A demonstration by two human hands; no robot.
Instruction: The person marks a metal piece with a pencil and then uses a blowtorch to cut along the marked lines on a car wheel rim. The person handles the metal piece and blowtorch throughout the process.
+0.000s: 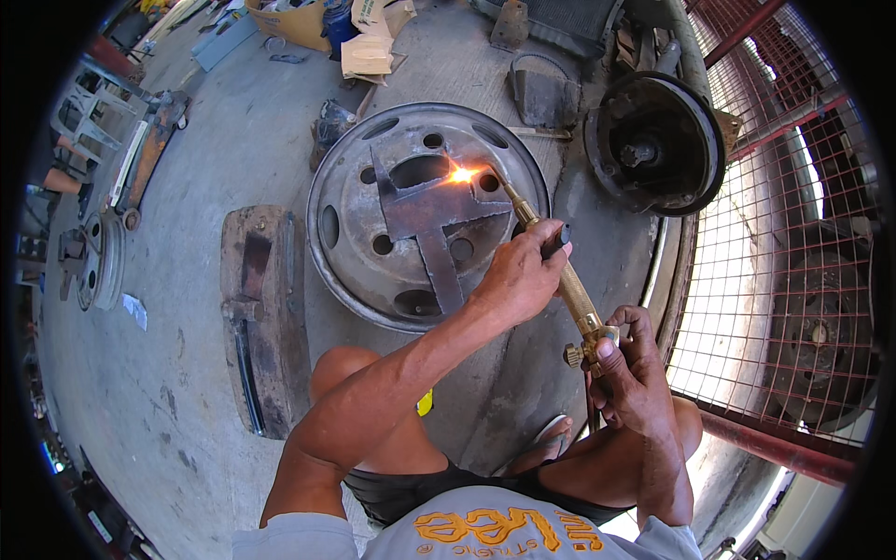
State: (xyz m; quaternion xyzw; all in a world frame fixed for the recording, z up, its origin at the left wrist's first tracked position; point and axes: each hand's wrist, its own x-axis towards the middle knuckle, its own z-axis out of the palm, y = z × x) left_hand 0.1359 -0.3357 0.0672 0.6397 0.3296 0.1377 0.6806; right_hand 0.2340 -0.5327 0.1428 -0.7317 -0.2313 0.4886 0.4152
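Clearly, left fingers (538,250) grip the torch (580,297); right fingers (640,327) clasp its valve end (595,342); atop the wheel (351,273), flame (462,175) meets metal plate (422,213).

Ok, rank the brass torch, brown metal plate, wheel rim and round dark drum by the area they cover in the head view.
1. Wheel rim
2. Round dark drum
3. Brown metal plate
4. Brass torch, long but thin and partly covered

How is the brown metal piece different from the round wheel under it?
The metal piece is brown; the wheel is grey. The metal piece is jagged, while the wheel is round with holes. The metal piece is smaller and lies on top of the bigger wheel. Both look like metal.
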